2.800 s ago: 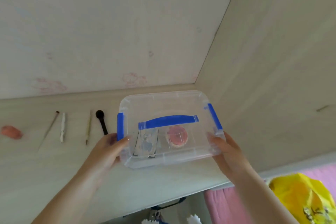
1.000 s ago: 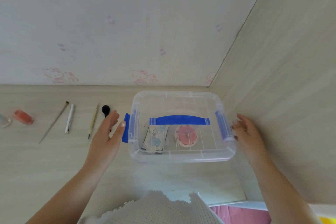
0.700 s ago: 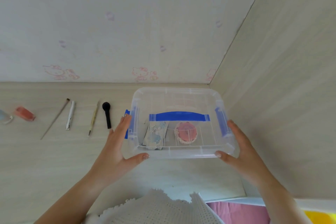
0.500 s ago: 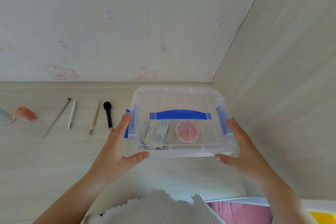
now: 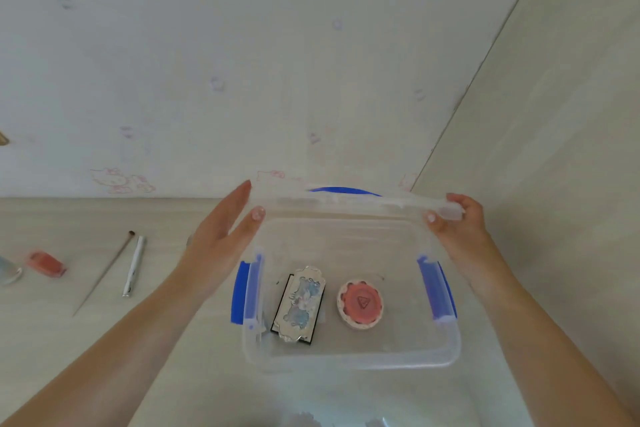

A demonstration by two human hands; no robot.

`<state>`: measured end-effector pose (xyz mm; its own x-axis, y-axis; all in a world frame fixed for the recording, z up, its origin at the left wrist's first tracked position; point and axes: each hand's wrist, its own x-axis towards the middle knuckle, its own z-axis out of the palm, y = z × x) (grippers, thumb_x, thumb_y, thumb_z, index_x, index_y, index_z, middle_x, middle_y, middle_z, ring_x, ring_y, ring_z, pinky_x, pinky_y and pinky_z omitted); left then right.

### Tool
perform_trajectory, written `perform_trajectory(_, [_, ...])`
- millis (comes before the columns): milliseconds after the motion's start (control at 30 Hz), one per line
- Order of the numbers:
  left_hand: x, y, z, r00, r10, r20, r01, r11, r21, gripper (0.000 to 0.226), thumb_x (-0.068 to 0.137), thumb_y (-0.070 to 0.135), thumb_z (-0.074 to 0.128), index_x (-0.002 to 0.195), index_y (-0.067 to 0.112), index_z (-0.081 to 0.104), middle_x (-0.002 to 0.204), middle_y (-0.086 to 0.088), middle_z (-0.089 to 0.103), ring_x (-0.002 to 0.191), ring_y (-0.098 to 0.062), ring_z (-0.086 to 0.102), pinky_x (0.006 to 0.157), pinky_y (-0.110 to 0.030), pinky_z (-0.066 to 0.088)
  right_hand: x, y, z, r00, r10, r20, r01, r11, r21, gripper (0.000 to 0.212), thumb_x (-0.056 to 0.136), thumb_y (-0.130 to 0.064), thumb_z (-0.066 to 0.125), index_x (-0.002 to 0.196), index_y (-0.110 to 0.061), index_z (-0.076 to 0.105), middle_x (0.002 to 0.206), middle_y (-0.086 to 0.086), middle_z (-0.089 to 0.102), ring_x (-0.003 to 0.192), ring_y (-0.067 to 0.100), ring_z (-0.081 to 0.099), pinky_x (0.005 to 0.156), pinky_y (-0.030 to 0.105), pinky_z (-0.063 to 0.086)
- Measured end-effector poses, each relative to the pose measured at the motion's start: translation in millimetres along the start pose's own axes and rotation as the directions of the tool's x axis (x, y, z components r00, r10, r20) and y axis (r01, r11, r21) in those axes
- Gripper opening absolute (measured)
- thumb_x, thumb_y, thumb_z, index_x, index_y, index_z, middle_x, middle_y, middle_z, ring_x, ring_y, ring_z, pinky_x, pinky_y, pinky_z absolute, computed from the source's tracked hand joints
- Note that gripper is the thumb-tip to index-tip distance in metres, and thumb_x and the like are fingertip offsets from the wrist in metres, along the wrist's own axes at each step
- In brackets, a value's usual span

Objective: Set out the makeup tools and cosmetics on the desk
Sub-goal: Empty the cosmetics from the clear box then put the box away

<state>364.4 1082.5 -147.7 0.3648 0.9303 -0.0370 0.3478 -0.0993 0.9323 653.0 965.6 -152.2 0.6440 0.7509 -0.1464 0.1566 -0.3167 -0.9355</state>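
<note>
The lid (image 5: 349,200) has just come off the clear box (image 5: 349,354). A moment ago it sat flat on top with both blue clips at its sides; now it is lifted and tipped up on edge over the far rim of the box, so that I see it almost edge-on, with its blue handle (image 5: 343,190) showing behind it.

The left hand (image 5: 221,239) touches the left end of the lid with nearly straight fingers, the thumb below and the fingers behind. The right hand (image 5: 457,222) has its fingers curled round the right end. The two hands are well apart, one at each end of the lid.

The box stands open on the desk (image 5: 173,374), close to the side panel on the right. Both clips hang loose: the left clip (image 5: 239,291) and the right clip (image 5: 438,288). Inside, on the bottom, lie a rectangular patterned palette (image 5: 299,305) on the left and a round pink compact (image 5: 360,304) on the right, near each other but not touching.

Far left on the desk, some things are already laid out: a pink bottle (image 5: 45,263), a thin brush (image 5: 104,274) and a white pen-like stick (image 5: 133,267).

I think the lid must now be put aside, and then the two cosmetics can be taken out and set in the row.
</note>
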Motion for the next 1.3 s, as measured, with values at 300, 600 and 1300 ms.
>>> perform_trajectory(300, [64, -6, 14, 0.982, -0.189, 0.023, 0.189, 0.982, -0.014, 0.05, 0.09, 0.052, 0.044, 0.129, 0.023, 0.056, 0.122, 0.009, 0.056, 0.116, -0.005, 0.045, 0.095, -0.024, 0.028, 60, -2, 21, 0.98, 0.196, 0.026, -0.185, 0.954, -0.236, 0.068, 0.087, -0.058, 0.046, 0.141, -0.023, 0.026, 0.142, 0.008, 0.041, 0.124, 0.026, 0.043, 0.091, 0.033, 0.032])
perform_trajectory(600, [100, -44, 15, 0.908, -0.414, 0.072, 0.41, 0.91, 0.059, 0.049, 0.083, 0.069, 0.041, 0.096, 0.027, 0.064, 0.105, 0.0, 0.064, 0.109, -0.027, 0.06, 0.095, -0.035, 0.04, 99, 3, 32, 0.941, 0.325, 0.093, -0.267, 0.882, -0.389, 0.08, 0.082, -0.073, 0.031, 0.144, -0.022, 0.025, 0.138, 0.005, 0.046, 0.123, 0.026, 0.047, 0.096, 0.038, 0.033])
perform_trajectory(1300, [128, -61, 31, 0.806, -0.558, 0.198, 0.551, 0.829, 0.094, 0.067, 0.084, 0.07, 0.032, 0.14, 0.035, 0.036, 0.126, 0.001, 0.052, 0.111, -0.02, 0.056, 0.098, -0.041, 0.042, 140, 19, 57, 0.868, 0.482, 0.116, -0.383, 0.8, -0.462, 0.088, 0.081, -0.068, 0.047, 0.15, -0.028, 0.011, 0.157, -0.002, 0.02, 0.139, 0.027, 0.031, 0.106, 0.047, 0.038])
